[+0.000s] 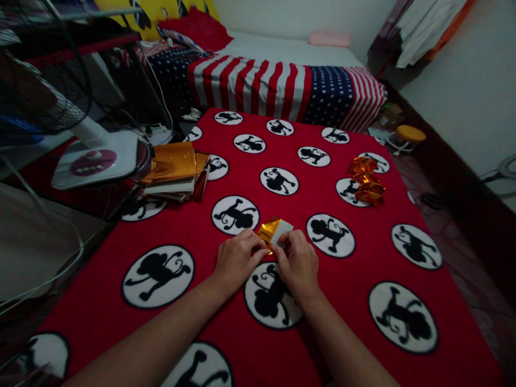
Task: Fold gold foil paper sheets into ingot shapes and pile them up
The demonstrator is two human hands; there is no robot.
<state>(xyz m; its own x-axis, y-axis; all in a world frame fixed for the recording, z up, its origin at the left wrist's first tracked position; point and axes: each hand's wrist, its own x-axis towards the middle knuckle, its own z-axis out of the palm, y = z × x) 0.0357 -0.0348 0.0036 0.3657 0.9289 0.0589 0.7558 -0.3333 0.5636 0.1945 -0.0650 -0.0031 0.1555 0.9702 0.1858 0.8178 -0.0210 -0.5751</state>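
Between my two hands is a small sheet of gold foil paper (269, 228), partly folded, with its pale underside showing on the right. My left hand (241, 257) pinches its left and near edge with thumb and fingers. On the opposite side, my right hand (298, 260) grips the pale part, its thumb close to the left fingertips. Both hands rest low over the red cloth (290, 204) with monkey medallions. The fingers cover the near part of the paper.
A stack of gold paper sheets (174, 165) lies at the left, beside a fan base (94, 161). Crumpled or folded gold foil pieces (367, 181) sit on the right. Beyond is a bed with a striped, starred cover (258, 86). An orange stool (410, 133) stands at the right.
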